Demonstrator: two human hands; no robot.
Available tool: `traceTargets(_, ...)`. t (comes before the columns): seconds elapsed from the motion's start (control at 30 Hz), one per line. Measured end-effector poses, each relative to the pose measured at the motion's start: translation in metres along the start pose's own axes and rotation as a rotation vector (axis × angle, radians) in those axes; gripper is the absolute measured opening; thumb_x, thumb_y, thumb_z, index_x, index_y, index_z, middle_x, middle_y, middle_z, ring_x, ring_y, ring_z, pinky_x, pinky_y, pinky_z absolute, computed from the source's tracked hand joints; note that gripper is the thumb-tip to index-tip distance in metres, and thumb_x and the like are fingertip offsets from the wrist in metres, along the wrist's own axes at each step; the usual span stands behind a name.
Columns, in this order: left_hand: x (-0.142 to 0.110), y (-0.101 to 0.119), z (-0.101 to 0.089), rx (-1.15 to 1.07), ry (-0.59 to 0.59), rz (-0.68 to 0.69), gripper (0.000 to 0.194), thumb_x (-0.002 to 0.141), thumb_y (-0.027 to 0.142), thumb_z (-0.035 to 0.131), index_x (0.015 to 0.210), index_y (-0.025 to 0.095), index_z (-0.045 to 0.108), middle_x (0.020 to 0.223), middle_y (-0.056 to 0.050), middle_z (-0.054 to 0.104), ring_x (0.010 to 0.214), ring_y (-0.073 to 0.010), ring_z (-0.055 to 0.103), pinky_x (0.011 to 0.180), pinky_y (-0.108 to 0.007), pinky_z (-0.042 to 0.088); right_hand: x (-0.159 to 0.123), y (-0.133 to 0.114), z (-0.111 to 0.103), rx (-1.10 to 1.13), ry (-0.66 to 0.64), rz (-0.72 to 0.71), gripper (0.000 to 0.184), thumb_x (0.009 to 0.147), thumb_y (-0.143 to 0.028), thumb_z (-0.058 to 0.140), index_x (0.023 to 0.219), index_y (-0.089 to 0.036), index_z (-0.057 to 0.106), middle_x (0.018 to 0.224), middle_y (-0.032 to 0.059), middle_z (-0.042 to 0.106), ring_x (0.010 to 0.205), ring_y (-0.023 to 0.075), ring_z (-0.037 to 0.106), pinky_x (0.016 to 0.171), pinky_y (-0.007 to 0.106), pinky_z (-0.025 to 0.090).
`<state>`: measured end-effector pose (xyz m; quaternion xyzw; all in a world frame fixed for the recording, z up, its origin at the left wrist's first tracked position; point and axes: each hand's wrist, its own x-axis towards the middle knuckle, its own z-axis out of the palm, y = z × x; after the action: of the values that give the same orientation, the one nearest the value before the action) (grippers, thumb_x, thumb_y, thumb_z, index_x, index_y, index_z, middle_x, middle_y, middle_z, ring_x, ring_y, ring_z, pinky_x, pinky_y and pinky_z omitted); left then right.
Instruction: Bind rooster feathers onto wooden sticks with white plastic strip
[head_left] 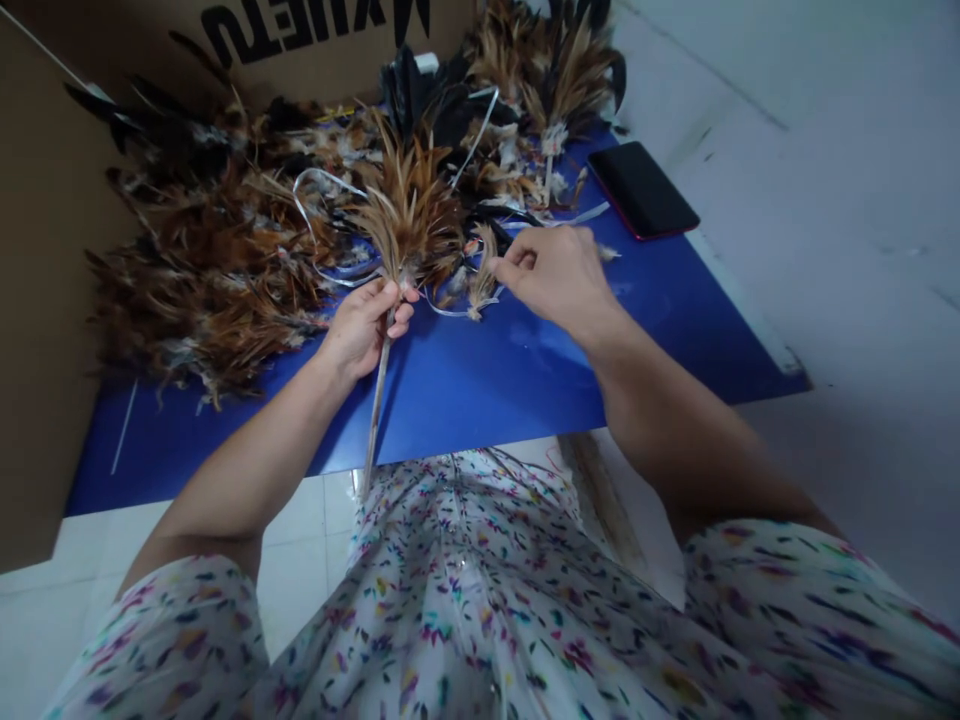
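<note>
My left hand [367, 325] is closed round a thin pale stick [375, 410] just under a fan of brown and tan feathers [409, 215] bound to its top; the stick's lower end reaches past the table's near edge. My right hand [555, 270] is pinched shut beside it, its fingertips at a small tuft of feathers [482, 280] and a thin white strip [450, 312] that loops over the blue table [487, 380]. What exactly the pinch holds is too small to name.
A big heap of dark brown feathers [217, 260] covers the table's left and back. Finished feather bunches [555, 70] lie at the back. A black phone [641, 188] rests at the right edge. Cardboard [37, 250] walls the left side and back.
</note>
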<state>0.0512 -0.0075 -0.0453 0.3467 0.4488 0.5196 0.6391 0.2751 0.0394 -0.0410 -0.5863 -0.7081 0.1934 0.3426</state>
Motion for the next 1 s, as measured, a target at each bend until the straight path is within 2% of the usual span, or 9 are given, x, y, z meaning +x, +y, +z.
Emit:
traceTargets(0.13, 0.000, 0.000, 0.000, -0.005, -0.014, 0.010, 0.012, 0.086, 0.015, 0.065, 0.075, 0.010, 0.063, 0.073, -0.002, 0.061, 0.050, -0.0025, 0.046, 0.038, -0.013, 0.033, -0.009, -0.009, 0.012, -0.016, -0.136, -0.012, 0.034, 0.068, -0.038, 0.081, 0.054, -0.022, 0.054, 0.054, 0.0036, 0.047, 0.080, 0.0266, 0.060, 0.076, 0.041, 0.047)
traceTargets(0.27, 0.001, -0.002, -0.001, 0.007, -0.032, 0.026, 0.013, 0.086, 0.015, 0.065, 0.075, 0.009, 0.064, 0.073, -0.002, 0.060, 0.051, -0.0021, 0.047, 0.038, -0.012, 0.032, -0.012, -0.014, 0.017, -0.136, -0.234, 0.034, 0.028, 0.069, -0.036, 0.080, 0.059, -0.021, 0.059, 0.059, 0.0048, 0.055, 0.071, 0.0239, 0.059, 0.072, 0.040, 0.045)
traceTargets(0.37, 0.001, -0.003, -0.002, -0.013, -0.052, 0.038, 0.013, 0.087, 0.015, 0.063, 0.076, 0.008, 0.064, 0.075, -0.003, 0.060, 0.051, -0.0026, 0.048, 0.038, -0.012, 0.033, -0.010, -0.013, 0.016, -0.129, -0.269, 0.045, 0.023, 0.071, -0.030, 0.078, 0.059, -0.021, 0.062, 0.058, 0.0039, 0.057, 0.063, 0.0204, 0.057, 0.068, 0.037, 0.044)
traceTargets(0.57, 0.000, -0.002, -0.002, -0.050, -0.074, 0.031, 0.012, 0.085, 0.017, 0.066, 0.078, 0.008, 0.064, 0.076, -0.002, 0.061, 0.052, -0.0031, 0.048, 0.039, -0.013, 0.034, -0.006, -0.006, 0.012, -0.026, -0.281, 0.036, 0.020, 0.071, -0.021, 0.074, 0.056, -0.020, 0.061, 0.052, -0.0012, 0.053, 0.054, 0.0134, 0.050, 0.058, 0.030, 0.037)
traceTargets(0.7, -0.001, -0.002, -0.001, -0.084, -0.072, 0.031, 0.011, 0.085, 0.017, 0.065, 0.078, 0.009, 0.063, 0.075, -0.003, 0.062, 0.051, -0.0037, 0.049, 0.039, -0.014, 0.034, -0.003, -0.007, 0.003, 0.265, -0.144, 0.005, 0.017, 0.073, -0.021, 0.073, 0.062, -0.019, 0.060, 0.054, -0.0026, 0.055, 0.053, 0.0106, 0.048, 0.053, 0.026, 0.036)
traceTargets(0.83, -0.002, -0.003, 0.000, -0.128, -0.094, 0.014, 0.011, 0.085, 0.016, 0.066, 0.078, 0.009, 0.061, 0.076, -0.003, 0.063, 0.051, -0.0043, 0.050, 0.039, -0.015, 0.033, -0.004, -0.017, -0.003, 0.657, -0.025, 0.073, 0.020, 0.074, -0.025, 0.074, 0.066, -0.019, 0.057, 0.060, -0.0002, 0.062, 0.047, 0.0075, 0.046, 0.044, 0.023, 0.033)
traceTargets(0.9, -0.003, -0.003, 0.001, -0.140, -0.101, 0.000, 0.011, 0.084, 0.016, 0.067, 0.079, 0.010, 0.060, 0.076, -0.003, 0.063, 0.051, -0.0046, 0.051, 0.040, -0.015, 0.034, -0.006, -0.021, -0.001, 0.792, -0.051, 0.099, 0.025, 0.071, -0.029, 0.079, 0.067, -0.019, 0.057, 0.064, 0.0018, 0.066, 0.047, 0.0071, 0.048, 0.040, 0.021, 0.030)
traceTargets(1.0, -0.003, -0.003, 0.002, -0.145, -0.103, -0.013, 0.012, 0.084, 0.017, 0.067, 0.079, 0.011, 0.059, 0.075, -0.003, 0.063, 0.051, -0.0050, 0.051, 0.040, -0.015, 0.034, -0.006, -0.029, 0.007, 0.928, -0.163, 0.128, 0.039, 0.061, -0.038, 0.087, 0.070, -0.019, 0.055, 0.063, 0.0011, 0.066, 0.049, 0.0077, 0.052, 0.038, 0.020, 0.031)
